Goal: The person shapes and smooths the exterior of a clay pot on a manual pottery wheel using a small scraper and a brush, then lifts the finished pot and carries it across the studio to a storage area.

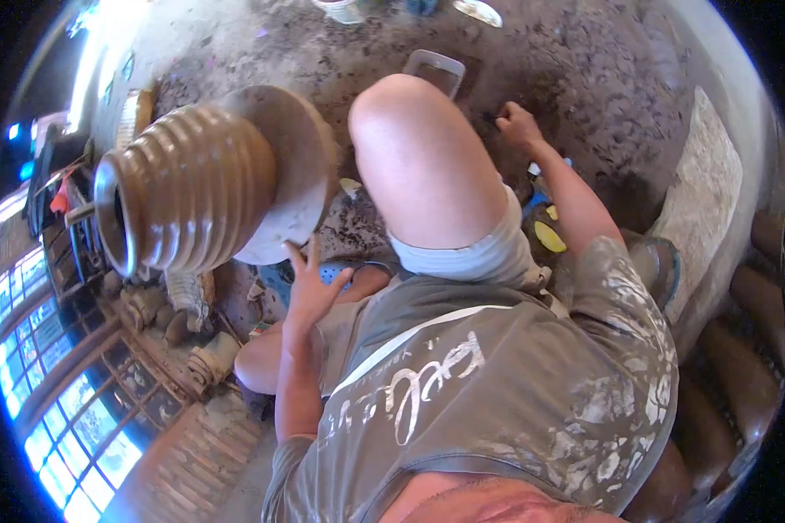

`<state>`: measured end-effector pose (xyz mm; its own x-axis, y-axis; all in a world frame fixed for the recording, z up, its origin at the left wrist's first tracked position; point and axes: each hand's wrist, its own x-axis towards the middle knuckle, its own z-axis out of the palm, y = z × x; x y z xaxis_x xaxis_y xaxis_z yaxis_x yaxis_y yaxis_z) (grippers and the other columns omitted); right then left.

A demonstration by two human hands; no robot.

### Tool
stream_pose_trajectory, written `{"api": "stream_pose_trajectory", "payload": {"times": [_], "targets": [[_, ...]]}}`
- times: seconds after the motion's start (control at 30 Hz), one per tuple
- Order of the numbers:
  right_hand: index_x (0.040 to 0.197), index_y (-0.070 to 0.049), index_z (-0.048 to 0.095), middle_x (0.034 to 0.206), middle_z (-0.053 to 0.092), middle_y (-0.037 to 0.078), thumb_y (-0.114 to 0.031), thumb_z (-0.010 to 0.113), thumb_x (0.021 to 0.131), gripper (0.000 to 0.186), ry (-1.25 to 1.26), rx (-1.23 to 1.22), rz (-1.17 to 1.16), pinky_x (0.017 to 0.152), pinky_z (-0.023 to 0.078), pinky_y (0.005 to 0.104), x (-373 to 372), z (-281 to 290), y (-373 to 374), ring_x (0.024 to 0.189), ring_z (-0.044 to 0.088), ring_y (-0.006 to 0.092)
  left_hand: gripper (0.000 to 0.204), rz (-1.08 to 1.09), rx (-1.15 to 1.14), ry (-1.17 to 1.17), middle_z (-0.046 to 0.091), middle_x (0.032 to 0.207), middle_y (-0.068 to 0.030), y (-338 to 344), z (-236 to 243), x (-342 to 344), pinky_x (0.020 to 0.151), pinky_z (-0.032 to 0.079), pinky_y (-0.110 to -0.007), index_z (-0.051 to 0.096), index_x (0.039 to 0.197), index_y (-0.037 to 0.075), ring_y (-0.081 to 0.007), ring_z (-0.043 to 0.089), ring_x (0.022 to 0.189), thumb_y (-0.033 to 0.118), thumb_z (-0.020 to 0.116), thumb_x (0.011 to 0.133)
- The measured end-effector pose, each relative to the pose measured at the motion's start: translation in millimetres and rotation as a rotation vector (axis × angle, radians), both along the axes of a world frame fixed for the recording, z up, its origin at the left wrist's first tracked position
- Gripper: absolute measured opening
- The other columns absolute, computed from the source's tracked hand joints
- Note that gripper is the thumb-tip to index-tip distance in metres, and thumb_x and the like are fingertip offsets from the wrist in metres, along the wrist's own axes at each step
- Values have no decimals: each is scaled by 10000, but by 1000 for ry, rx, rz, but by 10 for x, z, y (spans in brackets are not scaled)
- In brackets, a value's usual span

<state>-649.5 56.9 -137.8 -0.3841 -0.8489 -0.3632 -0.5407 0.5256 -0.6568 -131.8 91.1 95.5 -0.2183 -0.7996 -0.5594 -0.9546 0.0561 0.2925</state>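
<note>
A ribbed, wet-looking brown clay pot (187, 187) with a wide rim stands on a round wheel head (279, 244) at the left. My left hand (310, 279) has its fingers apart at the near edge of the wheel, below the pot. My right hand (519, 126) is down beside my raised knee at the right, its fingers curled over the dark, muddy floor; whatever they hold, if anything, is too small to make out. A pale rectangular frame or handle (449, 65) lies just beyond the knee. Yellow pieces (549, 235) and a blue item (534, 196) lie under my right forearm.
A white bucket (338, 10) and a pale oval object (477, 13) sit at the back. Clay pieces (179, 322) are piled at the lower left near barred windows (70, 418). A pale slab (698, 192) and dark rounded shapes (750, 349) are at the right.
</note>
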Motion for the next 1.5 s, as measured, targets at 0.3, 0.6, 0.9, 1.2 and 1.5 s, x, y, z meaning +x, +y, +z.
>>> {"api": "stream_pose_trajectory", "payload": {"times": [0.3, 0.6, 0.9, 1.2, 1.5], "targets": [[1290, -34, 686, 1196, 713, 51, -88, 612, 984, 320, -526, -643, 3, 948, 496, 292, -176, 2606, -526, 1037, 651, 142, 580, 20, -79, 643, 666, 1241, -129, -497, 743, -860, 917, 521, -312, 571, 1399, -31, -178, 645, 1056, 209, 794, 920], [1127, -3, 740, 1029, 737, 65, -7, 650, 917, 228, -581, -454, 791, 870, 529, 295, 1513, 3810, -356, 965, 671, 119, 273, 265, -148, 1304, 689, 901, 12, -629, 1047, -1379, 669, 472, -218, 703, 1192, 12, -29, 548, 734, 121, 769, 951], [1199, -40, 722, 1241, 659, 130, -166, 825, 769, 460, 213, -1058, 998, 999, 505, 435, 2109, 3545, -187, 1191, 605, 330, 103, 813, 247, 1379, 683, 828, 23, -496, 764, -892, 562, 398, -221, 723, 976, 84, -41, 539, 644, 186, 710, 987], [1187, -15, 713, 1009, 749, 57, -107, 624, 1019, 212, -998, -402, 260, 817, 546, 303, 2180, 3127, -238, 882, 702, 167, 249, 927, 172, 1551, 656, 901, 24, -565, 754, -925, 563, 346, -209, 732, 1079, 62, -47, 521, 708, 286, 677, 987], [1229, -27, 656, 1111, 729, 52, -112, 608, 1029, 223, -1422, -182, 127, 832, 563, 312, 2081, 3085, -101, 960, 684, 120, 145, 628, -30, 1407, 729, 906, 0, -477, 708, -1163, 665, 461, -219, 749, 1008, 17, -46, 598, 750, 156, 730, 969]]}}
